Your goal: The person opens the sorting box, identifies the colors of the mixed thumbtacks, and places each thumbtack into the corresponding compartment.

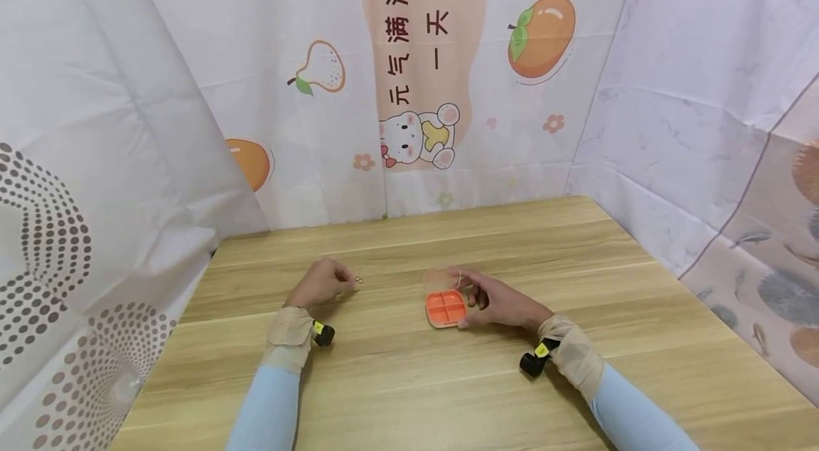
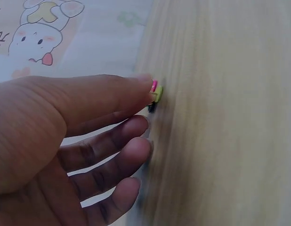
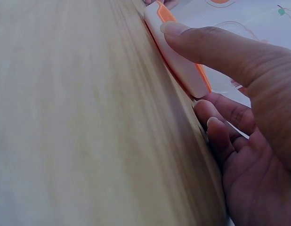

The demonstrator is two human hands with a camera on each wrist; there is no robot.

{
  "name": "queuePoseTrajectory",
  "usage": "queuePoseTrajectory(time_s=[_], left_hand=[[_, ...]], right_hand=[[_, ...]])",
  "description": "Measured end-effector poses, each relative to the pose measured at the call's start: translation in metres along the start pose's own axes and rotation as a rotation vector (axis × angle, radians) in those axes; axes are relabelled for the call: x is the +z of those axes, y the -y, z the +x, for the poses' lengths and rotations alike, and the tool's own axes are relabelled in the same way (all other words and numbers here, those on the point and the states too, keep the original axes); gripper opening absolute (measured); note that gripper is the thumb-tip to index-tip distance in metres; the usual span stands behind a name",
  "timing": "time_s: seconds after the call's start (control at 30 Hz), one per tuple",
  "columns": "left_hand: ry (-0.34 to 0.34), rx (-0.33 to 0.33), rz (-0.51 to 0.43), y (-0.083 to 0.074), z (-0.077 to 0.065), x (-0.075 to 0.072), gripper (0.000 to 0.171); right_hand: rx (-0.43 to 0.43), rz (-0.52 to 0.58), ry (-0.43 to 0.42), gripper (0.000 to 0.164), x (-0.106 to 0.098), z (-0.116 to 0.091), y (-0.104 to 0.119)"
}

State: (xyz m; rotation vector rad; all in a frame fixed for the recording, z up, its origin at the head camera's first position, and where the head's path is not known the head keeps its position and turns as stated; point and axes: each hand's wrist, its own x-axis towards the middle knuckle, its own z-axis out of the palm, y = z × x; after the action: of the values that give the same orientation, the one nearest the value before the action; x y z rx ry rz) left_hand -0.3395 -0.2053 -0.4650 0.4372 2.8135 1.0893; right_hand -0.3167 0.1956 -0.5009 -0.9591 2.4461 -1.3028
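Observation:
An orange pill box point(image 1: 446, 309) with four compartments lies on the table, its clear lid point(image 1: 439, 279) swung open at the back. My right hand point(image 1: 502, 300) grips the box at its right side. In the right wrist view the thumb point(image 3: 202, 44) presses the orange rim, and the other fingers curl by the box's end. My left hand point(image 1: 325, 282) is low over the table, left of the box. Its thumb and forefinger pinch at tiny coloured pieces point(image 2: 157, 92), pink, yellow-green and dark, too small to identify. The other fingers are loosely bent.
The wood-grain table point(image 1: 384, 380) runs back to a printed curtain point(image 1: 307, 173). More curtains hang at the left and right sides. A small black camera point(image 1: 324, 334) is strapped to the left wrist, another camera point(image 1: 532, 364) to the right.

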Motion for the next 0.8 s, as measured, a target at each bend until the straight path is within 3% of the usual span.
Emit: queuePoseTrajectory(time_s=[0.37, 0.53, 0.67, 0.8], left_hand=[[-0.012, 0.04, 0.082, -0.003, 0.0, 0.004, 0.01], [-0.019, 0.06, 0.092, -0.006, -0.001, 0.002, 0.011], [0.009, -0.006, -0.072, -0.006, -0.002, -0.001, 0.017], [0.063, -0.042, -0.355, -0.002, -0.002, -0.005, 0.028]], right_hand=[[-0.013, 0.063, 0.002, 0.092, -0.002, -0.005, 0.026], [-0.015, 0.046, 0.003, 0.092, -0.001, -0.003, 0.017], [-0.001, 0.018, 0.0, 0.094, 0.0, 0.0, 0.003], [0.006, 0.008, 0.008, 0.093, -0.001, 0.001, 0.001]])
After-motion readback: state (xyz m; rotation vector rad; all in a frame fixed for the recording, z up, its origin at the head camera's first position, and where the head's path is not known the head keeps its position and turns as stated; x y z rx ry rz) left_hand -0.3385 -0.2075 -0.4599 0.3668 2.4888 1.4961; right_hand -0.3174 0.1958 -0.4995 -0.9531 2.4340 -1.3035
